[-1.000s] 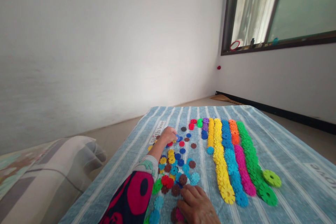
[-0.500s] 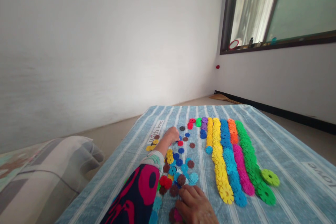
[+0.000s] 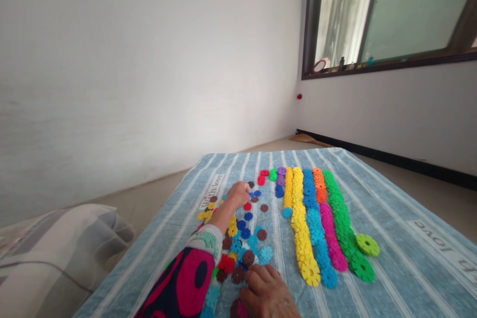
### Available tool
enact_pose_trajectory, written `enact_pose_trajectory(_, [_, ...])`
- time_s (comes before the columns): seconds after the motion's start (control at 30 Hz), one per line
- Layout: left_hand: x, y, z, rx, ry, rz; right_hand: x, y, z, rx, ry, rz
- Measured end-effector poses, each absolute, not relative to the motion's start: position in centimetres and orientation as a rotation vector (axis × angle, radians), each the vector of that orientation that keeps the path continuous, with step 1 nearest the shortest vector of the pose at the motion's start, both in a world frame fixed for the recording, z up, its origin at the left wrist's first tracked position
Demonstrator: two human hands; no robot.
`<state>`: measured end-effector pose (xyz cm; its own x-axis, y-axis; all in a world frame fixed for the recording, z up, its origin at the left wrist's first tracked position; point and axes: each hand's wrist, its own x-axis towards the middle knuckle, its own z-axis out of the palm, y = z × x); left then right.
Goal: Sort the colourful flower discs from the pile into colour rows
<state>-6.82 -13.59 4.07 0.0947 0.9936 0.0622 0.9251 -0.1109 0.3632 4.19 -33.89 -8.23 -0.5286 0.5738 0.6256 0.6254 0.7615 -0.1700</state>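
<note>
Left hand [image 3: 237,195]: grip curled down over small blue plastic snowflake discs [image 3: 251,195]; pinch cannot be told. Right hand [image 3: 266,294]: grip spread, just beside brown plastic snowflake discs [image 3: 237,275] on a striped blue blanket [image 3: 395,278]. Discs judged light, stiff; hold by toothed rim.

head-worn view, facing forward, down onto hands [image 3: 238,195] [image 3: 266,294]

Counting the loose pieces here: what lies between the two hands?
The head view shows loose blue, brown and red discs scattered between the left hand and the right hand.
</note>
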Motion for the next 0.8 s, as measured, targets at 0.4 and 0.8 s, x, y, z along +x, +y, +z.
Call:
enact_pose_trajectory(0.4, [2.0,-12.9,2.1,2.333,1.654,0.469,2.7,-33.2,-10.2,-0.98,-2.179,-0.221])
enact_pose_trajectory(0.8, [0.7,-13.9,3.7,2.347,1.741,0.459,4.0,-33.7,-8.4,-0.935,-2.278,-0.011])
